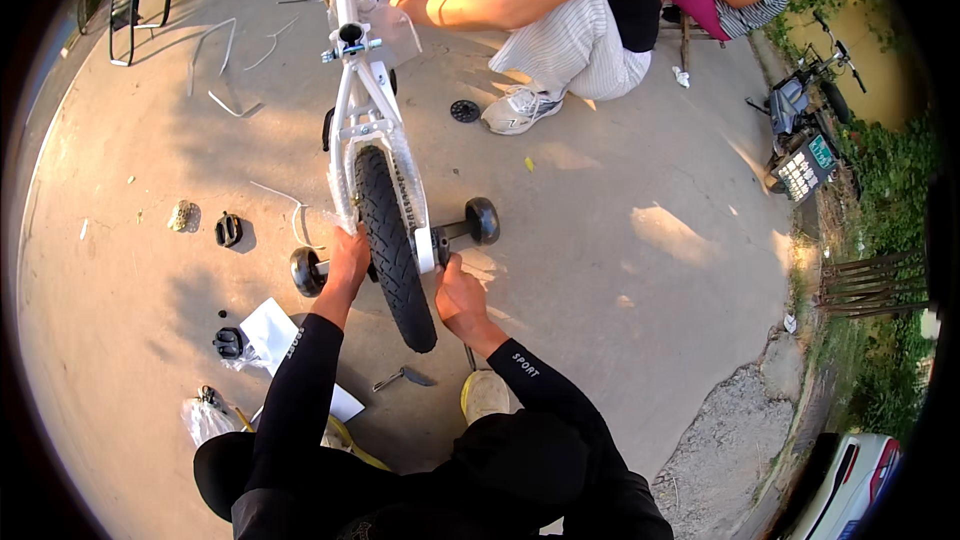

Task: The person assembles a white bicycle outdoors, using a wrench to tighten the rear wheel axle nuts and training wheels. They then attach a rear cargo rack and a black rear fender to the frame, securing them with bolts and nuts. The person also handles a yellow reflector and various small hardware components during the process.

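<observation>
A white child's bicycle frame (418,180) stands in front of me, its black rear tyre (392,260) pointing toward me. My left hand (348,258) is closed at the lower left end of the frame, beside the tyre; its fingertips are partly hidden. My right hand (465,298) is closed just below the right axle end, and what its fingers grip is hidden. A thin dark rod shows below that hand. A black training wheel (306,271) stands out at the left, and another training wheel (482,221) at the right.
Another person's forearm (490,5) reaches to the bicycle's far end. Pedals (229,231), a white sheet (270,332), a folding tool (404,376) and a plastic bag (208,420) lie on the concrete. A black metal rack (125,10) stands far left, a parked scooter (800,120) far right.
</observation>
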{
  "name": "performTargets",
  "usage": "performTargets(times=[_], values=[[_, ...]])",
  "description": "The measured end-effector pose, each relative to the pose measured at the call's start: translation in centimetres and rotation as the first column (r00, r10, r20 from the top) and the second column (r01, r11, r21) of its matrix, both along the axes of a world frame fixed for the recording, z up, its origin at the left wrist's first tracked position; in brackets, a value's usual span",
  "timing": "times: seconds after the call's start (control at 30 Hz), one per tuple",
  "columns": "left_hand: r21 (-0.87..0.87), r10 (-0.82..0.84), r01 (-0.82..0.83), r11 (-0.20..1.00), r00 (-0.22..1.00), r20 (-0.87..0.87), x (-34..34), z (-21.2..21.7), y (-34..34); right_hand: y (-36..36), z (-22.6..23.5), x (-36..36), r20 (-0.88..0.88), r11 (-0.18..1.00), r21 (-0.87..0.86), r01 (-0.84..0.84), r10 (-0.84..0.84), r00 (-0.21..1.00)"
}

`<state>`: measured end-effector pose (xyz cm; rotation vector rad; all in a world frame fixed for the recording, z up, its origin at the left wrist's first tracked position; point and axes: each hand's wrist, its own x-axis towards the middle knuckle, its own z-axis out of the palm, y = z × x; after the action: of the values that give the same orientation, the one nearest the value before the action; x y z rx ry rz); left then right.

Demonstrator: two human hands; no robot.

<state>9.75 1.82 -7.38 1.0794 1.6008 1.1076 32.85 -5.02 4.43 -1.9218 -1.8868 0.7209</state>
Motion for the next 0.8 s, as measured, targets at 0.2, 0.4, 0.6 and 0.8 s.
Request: performTargets(times=[0.2, 0.4, 0.6, 0.8], values=[[-0.020, 0.115, -0.118, 0.993, 0.988, -0.100, 2.5, 5.8, -0.8, 2.2, 2.2, 2.1, 0.112, 0.938, -0.221, -0.267, 0.296, 0.949], [-0.073, 0.035, -0.065, 0.995, 0.933, -0.359, 4.8, 6.7, -1.2, 2.3, 3.3, 2.9, 0.192, 0.888, -0.419, -0.192, 0.293, 0.937], [0.069, -0.049, 0.121, 0.990, 0.765, -0.643, 3.1, 1.6, -1.1, 9.6, 9.2, 1.6, -0.183, 0.474, -0.824, -0.310, 0.296, 0.938], [0.050, -0.076, 0.131, 0.990, 0.802, -0.592, 3.1, 1.3, 0.0, 11.2, 11.6, 1.1, -0.138, 0.463, -0.845, -0.267, 0.293, 0.946]])
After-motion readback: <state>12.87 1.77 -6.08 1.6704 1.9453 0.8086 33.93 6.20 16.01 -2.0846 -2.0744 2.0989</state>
